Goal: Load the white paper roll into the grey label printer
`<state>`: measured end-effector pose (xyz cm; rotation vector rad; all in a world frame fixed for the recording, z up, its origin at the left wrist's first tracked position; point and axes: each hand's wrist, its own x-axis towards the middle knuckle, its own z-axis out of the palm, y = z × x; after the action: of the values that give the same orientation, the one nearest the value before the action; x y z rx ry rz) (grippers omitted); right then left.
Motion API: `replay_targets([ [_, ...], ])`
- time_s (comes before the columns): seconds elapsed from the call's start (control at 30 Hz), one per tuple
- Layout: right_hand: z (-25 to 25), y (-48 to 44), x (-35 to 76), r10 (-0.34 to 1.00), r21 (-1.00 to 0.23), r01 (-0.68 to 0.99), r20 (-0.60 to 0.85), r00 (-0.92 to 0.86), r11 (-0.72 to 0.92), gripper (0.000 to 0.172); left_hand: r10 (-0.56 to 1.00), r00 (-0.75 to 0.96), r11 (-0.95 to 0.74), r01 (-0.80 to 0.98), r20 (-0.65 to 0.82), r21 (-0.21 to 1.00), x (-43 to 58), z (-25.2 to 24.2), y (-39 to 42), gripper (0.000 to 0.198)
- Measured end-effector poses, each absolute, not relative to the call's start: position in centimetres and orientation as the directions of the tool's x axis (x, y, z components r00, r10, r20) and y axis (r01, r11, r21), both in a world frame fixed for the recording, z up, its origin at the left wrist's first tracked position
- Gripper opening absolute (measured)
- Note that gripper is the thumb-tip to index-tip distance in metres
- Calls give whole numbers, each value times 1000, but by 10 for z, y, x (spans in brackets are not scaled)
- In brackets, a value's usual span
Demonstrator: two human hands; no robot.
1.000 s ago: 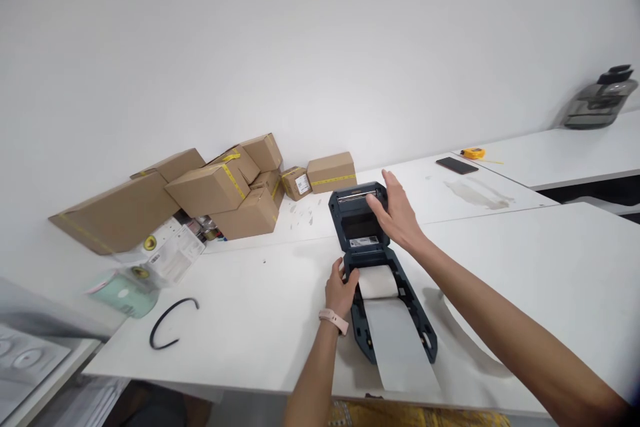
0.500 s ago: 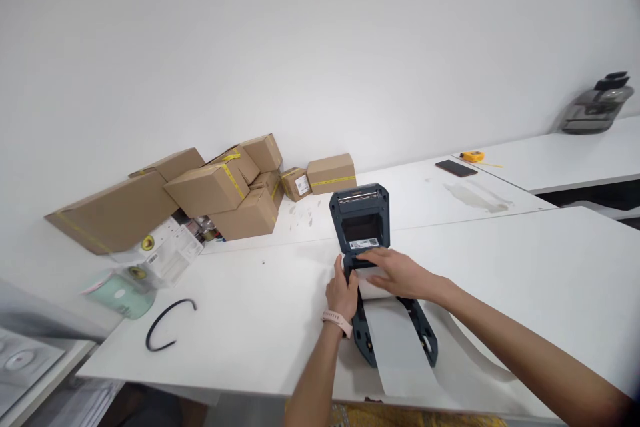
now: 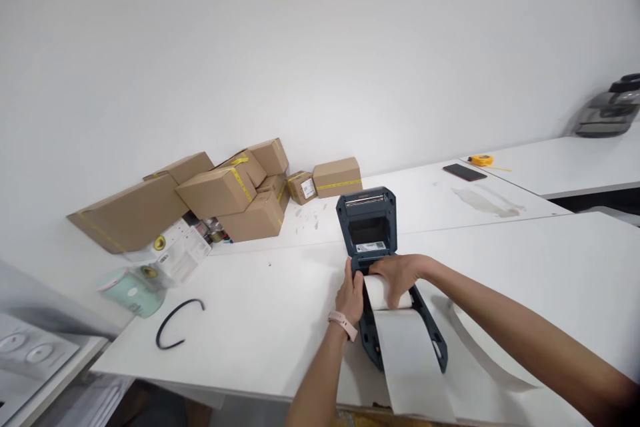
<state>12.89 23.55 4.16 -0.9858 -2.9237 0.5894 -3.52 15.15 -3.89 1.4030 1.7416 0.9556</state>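
Observation:
A dark label printer [image 3: 367,217] stands on the white table with its lid raised. Inside lies a white paper roll [image 3: 376,290], and a wide strip of paper [image 3: 407,353] runs from it over the front toward the table edge. My left hand [image 3: 350,293], with a pink band at the wrist, grips the printer's left side. My right hand [image 3: 397,273] bends over the roll from the right, its thumb down on the paper and its fingertips partly hidden behind the roll.
Several cardboard boxes [image 3: 253,213] are piled against the wall at left. A black curved band [image 3: 167,323] and a mint-green container [image 3: 135,293] lie at left. Toward the back right are a phone [image 3: 465,172], a yellow tape measure [image 3: 481,160] and a dark translucent jug [image 3: 607,110]. Loose paper [image 3: 493,347] curls beside the printer.
My right hand has moved from spread over the roll's top to curled down around it, thumb on the paper. My left hand stays on the printer's side. The view has shifted slightly.

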Motion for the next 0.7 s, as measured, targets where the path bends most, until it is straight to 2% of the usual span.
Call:
replay_targets([
  [0.07,56,232,138,520,-420,554,-204,-829,719,56,984,-162,136,463,-67,876,-37,-41,152,73],
  [0.13,70,228,156,467,-554,500,-212,-858,666,57,986,-148,132,460,-71,878,-38,-44,152,75],
  [0.23,81,221,198,422,-797,322,-94,-902,512,64,989,-133,117,456,-63,882,-38,-48,154,77],
  [0.33,75,219,245,531,-918,167,54,-846,359,76,990,-127,108,450,-56,887,-37,-51,157,80],
  [0.43,52,228,276,741,-962,140,84,-666,235,79,990,-127,115,439,-65,891,-37,-51,157,81],
  [0.53,14,248,283,921,-969,203,54,-385,141,82,989,-131,123,430,-73,894,-38,-51,157,81],
  [0.6,-14,263,279,985,-963,257,42,-167,84,84,988,-134,126,428,-75,895,-38,-52,157,81],
  [0.7,-53,279,269,999,-952,303,45,-4,44,88,989,-131,118,428,-68,896,-37,-52,157,82],
])
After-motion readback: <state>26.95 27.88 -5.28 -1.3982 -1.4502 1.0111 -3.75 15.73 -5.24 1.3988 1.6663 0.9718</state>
